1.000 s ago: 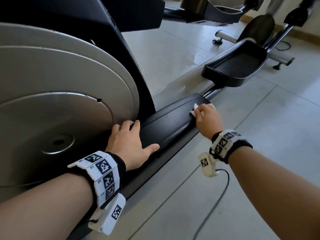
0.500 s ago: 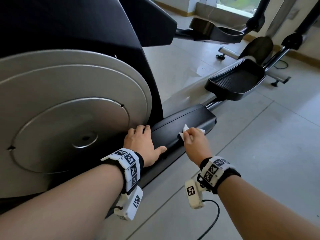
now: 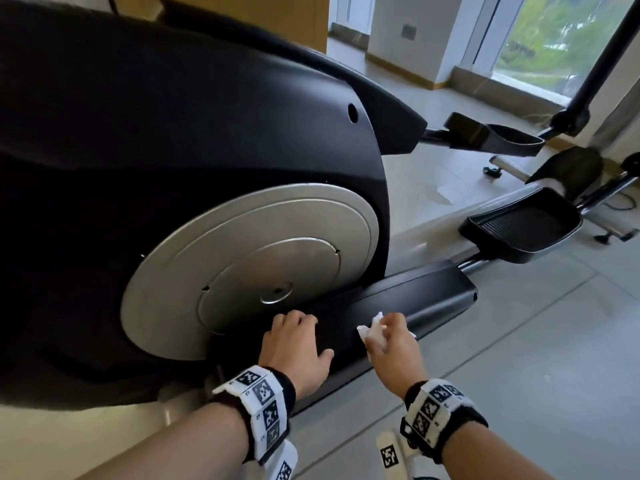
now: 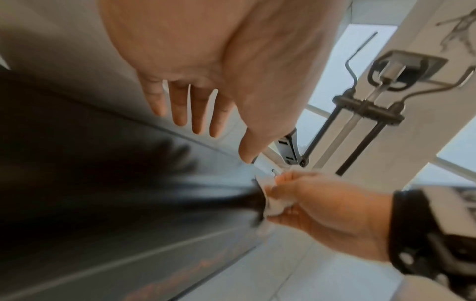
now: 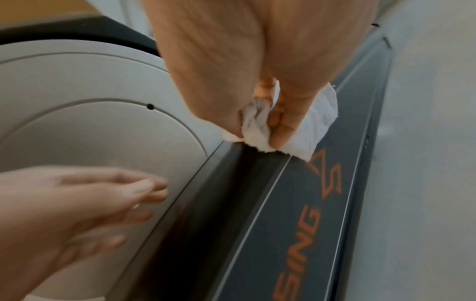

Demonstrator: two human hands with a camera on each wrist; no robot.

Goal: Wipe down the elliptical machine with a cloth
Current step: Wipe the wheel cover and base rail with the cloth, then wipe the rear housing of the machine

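Note:
The elliptical machine has a black housing (image 3: 207,126), a silver disc (image 3: 249,271) and a low black base rail (image 3: 415,292) with orange lettering (image 5: 309,234). My right hand (image 3: 381,323) pinches a crumpled white cloth (image 3: 369,329) and presses it on the rail's top, close to the disc. The right wrist view shows the cloth (image 5: 257,130) bunched between thumb and fingers. My left hand (image 3: 298,323) lies on the rail at the foot of the disc, a hand's width left of the cloth. Its fingers (image 4: 195,106) are straight and hold nothing.
A black foot pedal (image 3: 523,226) sits beyond the rail's far end, a second pedal (image 3: 498,136) behind it. A dark upright arm (image 3: 602,57) rises at the far right before a window (image 3: 561,39). Grey tiled floor (image 3: 519,358) lies right of the rail.
My right hand has slid the cloth along the rail from its far end toward the disc and my left hand. The left hand has stayed on the rail. The head view has pulled back.

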